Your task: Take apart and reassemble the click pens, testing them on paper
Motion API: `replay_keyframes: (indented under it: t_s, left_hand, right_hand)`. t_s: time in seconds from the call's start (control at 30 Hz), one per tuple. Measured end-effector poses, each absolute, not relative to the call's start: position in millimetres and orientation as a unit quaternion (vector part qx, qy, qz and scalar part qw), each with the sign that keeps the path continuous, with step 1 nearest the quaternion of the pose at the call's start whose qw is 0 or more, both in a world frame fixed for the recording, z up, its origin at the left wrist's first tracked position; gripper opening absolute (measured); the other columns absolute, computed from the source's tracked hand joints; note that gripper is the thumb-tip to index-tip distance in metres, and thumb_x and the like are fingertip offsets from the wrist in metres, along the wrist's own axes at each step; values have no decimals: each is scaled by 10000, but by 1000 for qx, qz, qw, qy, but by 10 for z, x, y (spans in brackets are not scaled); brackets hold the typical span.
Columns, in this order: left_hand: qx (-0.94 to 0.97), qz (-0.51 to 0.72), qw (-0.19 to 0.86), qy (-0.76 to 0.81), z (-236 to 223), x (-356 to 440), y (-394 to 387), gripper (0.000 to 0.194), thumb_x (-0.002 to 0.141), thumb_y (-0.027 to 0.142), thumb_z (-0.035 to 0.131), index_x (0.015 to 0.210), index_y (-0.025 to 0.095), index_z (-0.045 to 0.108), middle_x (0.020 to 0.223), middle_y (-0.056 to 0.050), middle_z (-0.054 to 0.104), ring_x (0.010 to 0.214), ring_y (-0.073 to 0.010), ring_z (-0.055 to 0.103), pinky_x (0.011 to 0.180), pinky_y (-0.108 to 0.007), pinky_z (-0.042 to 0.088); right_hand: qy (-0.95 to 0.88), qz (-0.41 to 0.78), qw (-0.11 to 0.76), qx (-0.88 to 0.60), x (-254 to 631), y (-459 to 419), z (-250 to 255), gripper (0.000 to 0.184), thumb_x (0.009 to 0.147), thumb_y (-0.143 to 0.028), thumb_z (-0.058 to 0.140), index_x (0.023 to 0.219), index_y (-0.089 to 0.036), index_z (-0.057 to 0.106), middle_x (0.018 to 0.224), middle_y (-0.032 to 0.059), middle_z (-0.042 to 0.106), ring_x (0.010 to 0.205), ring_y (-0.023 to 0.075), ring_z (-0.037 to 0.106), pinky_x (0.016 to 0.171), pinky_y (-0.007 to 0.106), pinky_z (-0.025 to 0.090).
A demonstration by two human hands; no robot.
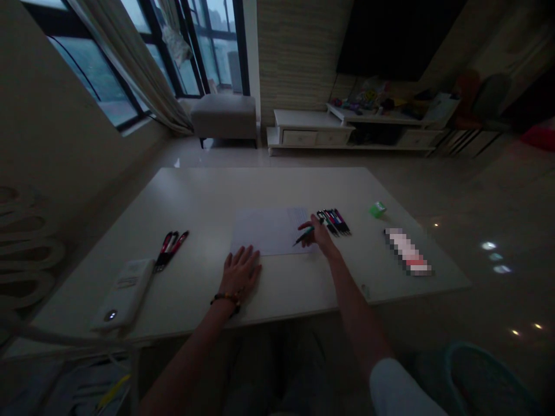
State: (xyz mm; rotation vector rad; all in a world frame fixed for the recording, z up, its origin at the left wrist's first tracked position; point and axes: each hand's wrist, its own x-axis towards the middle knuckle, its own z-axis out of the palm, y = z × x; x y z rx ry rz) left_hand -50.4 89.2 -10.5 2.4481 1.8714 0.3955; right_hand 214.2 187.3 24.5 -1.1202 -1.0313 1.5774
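Observation:
A sheet of white paper (pixel 264 231) lies on the white table, with faint lines of writing near its right side. My left hand (pixel 240 271) rests flat, fingers spread, at the paper's lower left edge; a beaded bracelet circles that wrist. Over the paper's right part, my right hand (pixel 318 234) holds a dark pen (pixel 304 235), its tip pointing down and left toward the sheet. Whether the tip touches the paper I cannot tell. Just right of this hand, several pens (pixel 336 222) lie side by side in a row.
Red-handled tools (pixel 170 249), possibly pliers or scissors, lie at the left beside a white box-shaped device (pixel 129 292). A small green object (pixel 377 210) and a pixelated item (pixel 407 252) are on the right. Past the table (pixel 260 182) stand a grey ottoman (pixel 224 115) and a white TV cabinet (pixel 312 121).

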Motion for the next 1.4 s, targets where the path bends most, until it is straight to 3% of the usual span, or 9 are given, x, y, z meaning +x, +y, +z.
replay_keyframes:
  t_s: [0.17, 0.33, 0.43, 0.53, 0.73, 1.17, 1.4]
  left_hand:
    - [786, 137, 14, 602, -106, -499, 891, 454, 868, 441, 343, 1290, 295, 424, 1388, -13, 390, 1297, -233, 293, 1069, -482, 171]
    - [788, 145, 15, 598, -118, -503, 891, 457, 866, 435, 348, 1296, 298, 417, 1387, -15, 390, 1298, -236, 292, 1070, -484, 167]
    - [788, 147, 14, 597, -121, -500, 888, 454, 866, 430, 350, 1294, 297, 420, 1387, -16, 391, 1298, -235, 293, 1072, -482, 165]
    - [787, 151, 13, 598, -117, -493, 884, 447, 865, 423, 355, 1289, 302, 425, 1388, -13, 388, 1299, -233, 291, 1075, -481, 157]
    - [787, 151, 19, 597, -96, -486, 880, 448, 864, 426, 352, 1287, 299, 426, 1391, -12, 384, 1304, -228, 283, 1078, -477, 151]
    - [783, 144, 38, 603, -71, -483, 878, 462, 861, 440, 349, 1298, 305, 412, 1396, -7, 376, 1308, -234, 271, 1082, -488, 140]
    - [784, 141, 31, 603, -91, -483, 881, 454, 864, 435, 344, 1292, 303, 420, 1399, -6, 371, 1312, -233, 266, 1084, -481, 138]
  right_hand:
    - [-498, 536, 480, -485, 2018, 1783, 76, 334, 698, -506, 578, 740, -177, 535, 482, -38, 541, 395, 90, 493, 386, 180, 376]
    - [-497, 533, 480, -489, 1921, 1698, -50, 315, 741, -494, 480, 776, -185, 536, 634, -7, 589, 484, 97, 534, 377, 169, 363]
    - [-504, 479, 487, -528, 1888, 1656, -119, 276, 735, -454, 489, 712, -182, 527, 523, -40, 501, 410, 82, 449, 361, 175, 326]
    - [-517, 444, 489, -545, 1871, 1637, -159, 197, 726, -347, 449, 773, -183, 548, 467, -64, 436, 387, 87, 402, 373, 187, 305]
    - [-601, 337, 418, -592, 1847, 1640, -122, 201, 666, -231, 386, 490, -182, 469, 451, -25, 440, 458, 101, 420, 464, 211, 318]
    - [-591, 346, 412, -600, 1813, 1637, -176, 182, 660, -240, 429, 498, -188, 496, 467, -17, 484, 478, 111, 435, 473, 217, 331]
    - [-553, 381, 483, -562, 1876, 1675, -206, 152, 674, -259, 432, 570, -180, 512, 517, -22, 487, 497, 101, 444, 462, 201, 346]
